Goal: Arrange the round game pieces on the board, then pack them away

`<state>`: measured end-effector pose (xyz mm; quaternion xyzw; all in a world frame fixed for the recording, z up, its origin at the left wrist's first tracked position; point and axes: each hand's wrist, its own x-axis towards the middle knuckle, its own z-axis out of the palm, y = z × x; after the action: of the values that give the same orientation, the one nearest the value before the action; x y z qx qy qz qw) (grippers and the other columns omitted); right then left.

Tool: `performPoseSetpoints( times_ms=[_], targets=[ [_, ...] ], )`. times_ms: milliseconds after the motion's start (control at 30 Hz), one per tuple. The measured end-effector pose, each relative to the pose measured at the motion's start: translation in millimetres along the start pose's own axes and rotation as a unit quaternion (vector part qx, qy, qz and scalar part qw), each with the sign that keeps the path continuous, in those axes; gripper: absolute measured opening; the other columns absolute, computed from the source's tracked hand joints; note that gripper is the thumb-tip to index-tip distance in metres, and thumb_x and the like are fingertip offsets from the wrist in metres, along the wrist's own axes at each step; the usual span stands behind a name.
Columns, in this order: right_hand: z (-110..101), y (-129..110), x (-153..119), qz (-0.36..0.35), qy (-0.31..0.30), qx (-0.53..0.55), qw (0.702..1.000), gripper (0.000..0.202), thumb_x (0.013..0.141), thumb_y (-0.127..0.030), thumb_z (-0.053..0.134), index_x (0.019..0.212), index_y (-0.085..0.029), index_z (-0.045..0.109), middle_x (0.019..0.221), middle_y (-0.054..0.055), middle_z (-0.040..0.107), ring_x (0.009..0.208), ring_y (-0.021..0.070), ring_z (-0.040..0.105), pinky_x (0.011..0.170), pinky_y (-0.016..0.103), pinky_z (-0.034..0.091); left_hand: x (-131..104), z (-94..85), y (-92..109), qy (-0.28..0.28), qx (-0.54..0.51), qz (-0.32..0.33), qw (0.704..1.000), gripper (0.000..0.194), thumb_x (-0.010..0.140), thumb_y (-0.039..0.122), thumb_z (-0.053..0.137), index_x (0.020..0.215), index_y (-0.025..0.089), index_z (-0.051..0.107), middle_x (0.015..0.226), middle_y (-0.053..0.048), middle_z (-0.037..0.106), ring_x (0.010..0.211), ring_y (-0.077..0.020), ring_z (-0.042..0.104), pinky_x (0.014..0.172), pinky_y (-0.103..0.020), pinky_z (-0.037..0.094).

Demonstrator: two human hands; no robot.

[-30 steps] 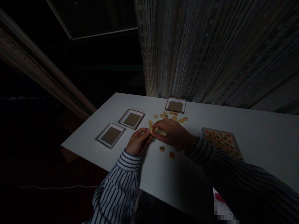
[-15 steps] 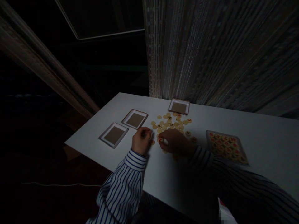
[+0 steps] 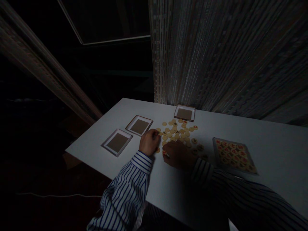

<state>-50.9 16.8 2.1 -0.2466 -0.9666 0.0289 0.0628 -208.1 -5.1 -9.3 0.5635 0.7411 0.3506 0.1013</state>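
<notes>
One white table [image 3: 276, 138] spreads beneath the fingers. A filled box [image 3: 249, 157] lies to the right of the right fingers. A grey-rimmed box [image 3: 117, 142] and a brown-rimmed box [image 3: 139, 125] sit left of the left fingers, a far box [image 3: 184, 114] beyond both sets. The left hand [image 3: 148, 142] has curled fingers, contents hidden. The right hand [image 3: 180, 154] has narrowed fingers. Loose discs [image 3: 177, 132] scatter just beyond the fingertips. One red-marked disc [image 3: 164, 153] sits at the right fingertips; whether gripped, I cannot tell.
</notes>
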Motion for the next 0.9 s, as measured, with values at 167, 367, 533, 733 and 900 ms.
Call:
performPoseSetpoints(
  times_ms=[167, 367, 533, 733, 900],
  targets=[
    [0.0, 0.3, -0.7, -0.002, -0.009, 0.006, 1.000, 0.016, 0.079, -0.024, 0.046, 0.084, -0.015, 0.059, 0.084, 0.007, 0.062, 0.083, 0.0194, 0.054, 0.073, 0.033, 0.033, 16.1, 1.1, 3.2, 0.009, 0.036, 0.032, 0.999, 0.018, 0.079, 0.022, 0.053, 0.093, 0.017, 0.063, 0.094, -0.008, 0.067, 0.094, -0.0207, 0.059, 0.085, -0.033, 0.044],
    [-8.5, 8.8, 0.0, 0.014, -0.021, 0.016, 1.000, 0.021, 0.081, -0.030, 0.047, 0.091, -0.016, 0.059, 0.088, 0.008, 0.063, 0.086, 0.0199, 0.054, 0.076, 0.034, 0.033, 33.2, 5.9, 2.4, -0.017, 0.064, 0.024, 0.998, 0.028, 0.081, 0.024, 0.051, 0.104, 0.014, 0.062, 0.104, -0.012, 0.065, 0.101, -0.0225, 0.057, 0.088, -0.034, 0.043],
    [-21.0, 25.3, 2.3, 0.031, -0.038, -0.004, 0.999, 0.021, 0.084, -0.031, 0.045, 0.092, -0.016, 0.058, 0.092, 0.008, 0.062, 0.086, 0.0205, 0.054, 0.073, 0.033, 0.033, 47.9, 10.5, 7.7, -0.069, 0.098, -0.003, 0.993, 0.027, 0.079, 0.027, 0.054, 0.099, 0.013, 0.066, 0.095, -0.012, 0.068, 0.092, -0.0220, 0.061, 0.082, -0.031, 0.044],
    [-24.7, 42.8, 4.4, 0.026, -0.049, -0.005, 0.998, 0.017, 0.083, -0.026, 0.046, 0.090, -0.017, 0.058, 0.092, 0.008, 0.062, 0.086, 0.0193, 0.054, 0.074, 0.033, 0.033, 54.0, 12.9, 10.1, -0.081, 0.127, -0.013, 0.988, 0.027, 0.078, 0.024, 0.052, 0.097, 0.013, 0.067, 0.089, -0.012, 0.068, 0.086, -0.0211, 0.062, 0.077, -0.028, 0.045],
    [-21.5, 50.7, 5.4, 0.037, -0.037, 0.000, 0.999, 0.018, 0.084, -0.027, 0.045, 0.092, -0.017, 0.058, 0.092, 0.007, 0.062, 0.087, 0.0202, 0.053, 0.074, 0.032, 0.033, 51.1, 11.7, 11.3, -0.074, 0.134, -0.012, 0.988, 0.028, 0.078, 0.023, 0.050, 0.098, 0.012, 0.066, 0.092, -0.016, 0.067, 0.087, -0.0254, 0.062, 0.075, -0.033, 0.045]
  ],
)
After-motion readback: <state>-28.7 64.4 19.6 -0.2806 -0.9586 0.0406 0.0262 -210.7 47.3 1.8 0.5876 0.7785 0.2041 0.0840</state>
